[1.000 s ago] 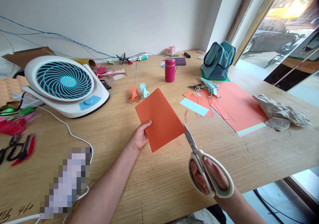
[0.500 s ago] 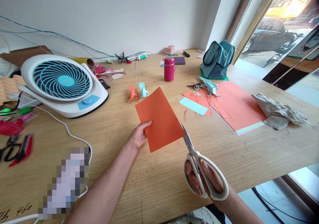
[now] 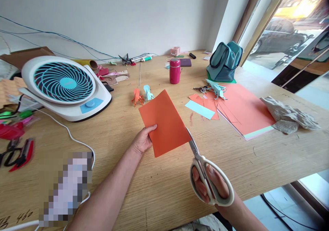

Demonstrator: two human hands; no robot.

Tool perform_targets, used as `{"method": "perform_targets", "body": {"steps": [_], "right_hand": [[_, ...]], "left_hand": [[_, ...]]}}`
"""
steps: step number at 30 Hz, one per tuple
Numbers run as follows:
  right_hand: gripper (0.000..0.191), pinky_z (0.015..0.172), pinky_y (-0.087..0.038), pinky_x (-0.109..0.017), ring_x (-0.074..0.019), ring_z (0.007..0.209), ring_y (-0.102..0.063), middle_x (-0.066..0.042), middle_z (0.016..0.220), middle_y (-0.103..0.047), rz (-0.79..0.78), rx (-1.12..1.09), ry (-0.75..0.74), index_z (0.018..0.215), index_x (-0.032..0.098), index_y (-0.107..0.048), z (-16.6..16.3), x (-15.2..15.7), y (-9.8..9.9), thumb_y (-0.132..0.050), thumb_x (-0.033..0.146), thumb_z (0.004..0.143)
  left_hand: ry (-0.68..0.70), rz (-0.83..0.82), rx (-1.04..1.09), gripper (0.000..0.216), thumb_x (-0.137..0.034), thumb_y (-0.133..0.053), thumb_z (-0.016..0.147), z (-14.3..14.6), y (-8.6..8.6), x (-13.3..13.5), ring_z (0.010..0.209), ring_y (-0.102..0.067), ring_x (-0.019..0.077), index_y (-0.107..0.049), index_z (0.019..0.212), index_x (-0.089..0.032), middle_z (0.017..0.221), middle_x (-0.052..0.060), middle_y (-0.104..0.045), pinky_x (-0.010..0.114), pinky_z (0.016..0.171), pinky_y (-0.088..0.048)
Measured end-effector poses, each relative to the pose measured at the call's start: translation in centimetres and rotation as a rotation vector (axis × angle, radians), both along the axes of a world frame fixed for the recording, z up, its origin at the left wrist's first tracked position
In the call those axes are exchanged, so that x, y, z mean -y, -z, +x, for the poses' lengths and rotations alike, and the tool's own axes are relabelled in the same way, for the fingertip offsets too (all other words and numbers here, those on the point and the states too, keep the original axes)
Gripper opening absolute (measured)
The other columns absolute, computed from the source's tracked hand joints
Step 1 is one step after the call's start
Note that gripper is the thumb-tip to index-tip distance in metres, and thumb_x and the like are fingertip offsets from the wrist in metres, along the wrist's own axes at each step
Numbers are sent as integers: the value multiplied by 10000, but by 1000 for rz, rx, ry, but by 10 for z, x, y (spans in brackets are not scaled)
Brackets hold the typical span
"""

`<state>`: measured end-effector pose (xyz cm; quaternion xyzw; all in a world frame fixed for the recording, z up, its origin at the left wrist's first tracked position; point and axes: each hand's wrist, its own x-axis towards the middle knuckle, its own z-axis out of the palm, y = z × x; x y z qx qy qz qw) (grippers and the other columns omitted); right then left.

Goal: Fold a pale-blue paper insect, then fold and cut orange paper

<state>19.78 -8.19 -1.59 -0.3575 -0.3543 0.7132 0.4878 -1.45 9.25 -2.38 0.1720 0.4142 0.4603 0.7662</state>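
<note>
Pinching the left long edge of a flat, rectangular orange paper sheet (image 3: 164,125) with the bare left hand (image 3: 142,140), pressing the thumb on the upper face (hiding the other fingers behind, so impossible to tell their places). Holding this sheet over the pale wood-grain table (image 3: 154,196), to the right of the left hand, ahead and left of the right one; being nearer to it with the left. Gripping metal-bladed scissors with cream handles (image 3: 196,152) in the bare right hand (image 3: 218,183), passing the thumb through one loop and fingers through the other. Meeting the sheet's near right corner with the blades; not showing clearly if biting into it. Running lengthwise, for the sheet, from far left to near right; for the scissors, almost the same way, pointing the tips away and slightly left.
</note>
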Motion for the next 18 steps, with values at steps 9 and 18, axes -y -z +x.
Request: {"method": "perform_targets", "body": {"steps": [9, 18], "right_hand": [[563, 429, -346, -182, -80, 457, -474, 6, 589, -520, 11, 9, -45, 888, 149, -613, -2, 1, 5, -477, 695, 909], [524, 427, -344, -187, -79, 452, -462, 13, 591, -526, 40, -53, -22, 894, 154, -602, -7, -5, 3, -472, 660, 930]], "left_hand": [[39, 10, -32, 304, -50, -613, 843, -2, 0, 0, 809, -750, 192, -688, 1132, -109, 932, 69, -784, 337, 850, -605], [73, 25, -38, 299, -58, -649, 804, -5, 2, -1, 797, -754, 188, -692, 1095, -107, 925, 67, -787, 308, 784, -620]]}}
